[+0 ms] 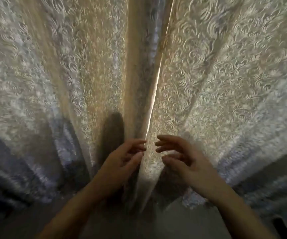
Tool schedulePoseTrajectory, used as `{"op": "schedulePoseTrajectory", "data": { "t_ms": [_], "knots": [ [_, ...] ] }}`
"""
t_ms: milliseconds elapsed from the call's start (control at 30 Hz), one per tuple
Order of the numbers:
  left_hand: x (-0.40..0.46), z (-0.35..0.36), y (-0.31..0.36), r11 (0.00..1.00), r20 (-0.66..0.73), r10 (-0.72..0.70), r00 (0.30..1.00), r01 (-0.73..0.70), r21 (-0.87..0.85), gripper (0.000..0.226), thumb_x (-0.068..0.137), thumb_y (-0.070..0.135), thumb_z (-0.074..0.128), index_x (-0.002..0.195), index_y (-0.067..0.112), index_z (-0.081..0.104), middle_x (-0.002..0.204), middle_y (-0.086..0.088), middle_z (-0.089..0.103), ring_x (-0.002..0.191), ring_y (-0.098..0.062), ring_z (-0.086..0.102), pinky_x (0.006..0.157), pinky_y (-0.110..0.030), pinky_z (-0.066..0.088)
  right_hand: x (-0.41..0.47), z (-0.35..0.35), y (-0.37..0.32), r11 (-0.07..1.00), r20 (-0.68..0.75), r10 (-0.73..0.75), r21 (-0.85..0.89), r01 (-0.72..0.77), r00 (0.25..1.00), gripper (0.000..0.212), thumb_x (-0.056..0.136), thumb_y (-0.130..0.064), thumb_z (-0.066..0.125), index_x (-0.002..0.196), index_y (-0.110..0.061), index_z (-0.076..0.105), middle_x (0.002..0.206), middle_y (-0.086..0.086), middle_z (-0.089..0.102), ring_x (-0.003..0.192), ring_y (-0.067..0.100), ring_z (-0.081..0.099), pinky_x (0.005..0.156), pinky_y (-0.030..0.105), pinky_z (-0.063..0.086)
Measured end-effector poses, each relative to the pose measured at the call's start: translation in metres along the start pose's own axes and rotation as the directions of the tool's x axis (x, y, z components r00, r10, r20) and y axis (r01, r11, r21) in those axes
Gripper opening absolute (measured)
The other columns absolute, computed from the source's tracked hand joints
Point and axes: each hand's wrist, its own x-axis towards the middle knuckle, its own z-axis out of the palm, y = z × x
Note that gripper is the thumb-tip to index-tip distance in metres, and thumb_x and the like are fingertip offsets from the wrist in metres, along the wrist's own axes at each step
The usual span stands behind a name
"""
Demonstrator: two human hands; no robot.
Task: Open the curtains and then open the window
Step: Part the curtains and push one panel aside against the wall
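Two pale curtains with a raised swirl pattern fill the view, a left curtain [53, 75] and a right curtain [225, 75]. They meet at a thin bright slit [156, 81] down the middle, where light comes through. My left hand [122, 161] is at the slit's lower end, its fingertips touching the edge of the left curtain, fingers curled but apart. My right hand [185, 157] hovers just right of the slit in front of the right curtain, fingers spread and bent, holding nothing. The window is hidden behind the cloth.
A dark upright shadow [112, 135] shows through the left curtain just left of my left hand. The curtains' lower parts hang in dim folds at both sides. A dark shape [280, 226] sits at the bottom right.
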Motion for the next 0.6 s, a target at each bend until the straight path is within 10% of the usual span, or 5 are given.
{"op": "schedulePoseTrajectory", "data": {
  "t_ms": [133,267,400,600],
  "knots": [
    [0.043,0.020,0.020,0.964,-0.107,0.234,0.966,-0.216,0.154,0.049,0.080,0.040,0.050,0.124,0.021,0.041,0.122,0.005,0.050,0.112,-0.007,0.049,0.091,-0.026,0.046,0.045,-0.022,-0.047,0.845,0.154,-0.292,-0.422,0.330,0.944,0.036,0.083,-0.025,0.060,0.117,-0.015,0.058,0.110,0.006,0.061,0.103,0.013,0.059,0.086,0.030,0.051],
    [0.084,0.043,0.028,0.886,-0.312,0.406,0.859,-0.287,0.365,0.066,0.081,0.037,0.057,0.133,0.005,0.032,0.133,-0.008,0.045,0.123,-0.014,0.040,0.102,-0.028,0.035,0.089,-0.051,-0.079,0.248,0.435,-0.402,-0.795,0.553,0.806,0.032,0.089,-0.026,0.047,0.112,-0.009,0.061,0.109,0.013,0.063,0.099,0.026,0.060,0.078,0.043,0.052],
    [0.115,0.060,0.033,0.930,-0.393,0.316,0.864,-0.200,0.308,0.086,0.076,0.046,0.065,0.140,0.009,0.021,0.146,-0.018,0.032,0.132,-0.012,0.027,0.105,-0.022,0.024,0.135,-0.084,-0.098,-0.365,0.620,-0.239,-0.770,0.523,0.747,0.027,0.085,-0.020,0.047,0.100,-0.007,0.064,0.101,0.018,0.067,0.095,0.034,0.063,0.105,0.057,0.030],
    [0.156,0.082,0.034,0.943,-0.182,0.295,0.938,-0.255,0.214,0.086,0.078,0.050,0.061,0.143,0.026,0.010,0.153,-0.007,0.024,0.135,-0.022,0.031,0.108,-0.045,0.034,0.158,-0.133,-0.105,-0.635,0.483,0.098,-0.643,0.428,0.870,0.059,0.086,-0.055,0.028,0.127,-0.018,0.048,0.130,0.012,0.056,0.126,0.029,0.045,0.105,0.062,-0.012]
  ]
}}
